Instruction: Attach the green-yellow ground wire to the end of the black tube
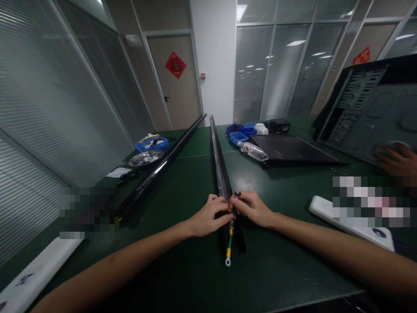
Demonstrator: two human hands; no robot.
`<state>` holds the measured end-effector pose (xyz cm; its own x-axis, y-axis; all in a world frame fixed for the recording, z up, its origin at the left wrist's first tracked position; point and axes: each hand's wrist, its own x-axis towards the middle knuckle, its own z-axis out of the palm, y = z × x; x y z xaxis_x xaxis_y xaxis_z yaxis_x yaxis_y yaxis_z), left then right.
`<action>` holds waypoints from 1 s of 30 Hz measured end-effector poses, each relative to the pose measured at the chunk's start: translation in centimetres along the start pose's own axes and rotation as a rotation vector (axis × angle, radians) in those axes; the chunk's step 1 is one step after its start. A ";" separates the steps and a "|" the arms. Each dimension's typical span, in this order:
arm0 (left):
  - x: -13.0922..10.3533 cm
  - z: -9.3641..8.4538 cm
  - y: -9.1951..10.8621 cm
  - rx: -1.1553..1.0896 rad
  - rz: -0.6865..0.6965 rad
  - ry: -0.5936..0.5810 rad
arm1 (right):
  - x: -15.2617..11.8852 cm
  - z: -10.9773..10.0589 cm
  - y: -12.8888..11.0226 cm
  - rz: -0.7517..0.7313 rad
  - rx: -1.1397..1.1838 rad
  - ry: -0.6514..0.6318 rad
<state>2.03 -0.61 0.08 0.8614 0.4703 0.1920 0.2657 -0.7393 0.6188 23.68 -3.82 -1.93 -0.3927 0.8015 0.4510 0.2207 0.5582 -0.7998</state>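
A long dark metal rail [219, 163] runs away from me over the green table. Both my hands meet above its near part. My left hand [208, 217] has its thumb and fingers closed in a pinch over the rail. From the right, my right hand [254, 209] pinches at the same spot, its fingertips close to the left ones. What sits between the fingertips is hidden. A small dark round piece [237, 193] shows at the right fingers. Just below the hands, a short yellow-green ground wire [230, 241] lies along the rail, its ring terminal pointing towards me.
A second dark rail [163, 167] lies at left, near a metal dish [146, 158] and a blue tray [151, 144]. To the right are a plastic bottle [254, 150], blue bins [239, 138], a dark flat panel [293, 150] and a white device [352, 224]. Another person's hand [399, 161] touches a metal casing [374, 108].
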 end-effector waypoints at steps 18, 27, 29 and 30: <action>0.0 0.1 -0.3 0.011 -0.018 -0.027 | -0.3 0.2 -0.9 0.106 0.007 0.035; 0.1 0.1 -0.1 0.027 -0.013 -0.023 | -2.1 1.2 -0.6 0.412 0.521 0.296; 0.1 0.2 -0.2 0.030 -0.008 -0.016 | -2.3 1.3 -0.8 0.455 0.630 0.302; 0.1 0.2 -0.2 0.032 -0.004 -0.014 | -2.3 1.3 -1.0 0.476 0.664 0.292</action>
<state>2.14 -0.47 -0.21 0.8661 0.4667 0.1790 0.2828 -0.7527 0.5945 23.18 -6.51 -2.71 -0.1261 0.9918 0.0206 -0.2989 -0.0182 -0.9541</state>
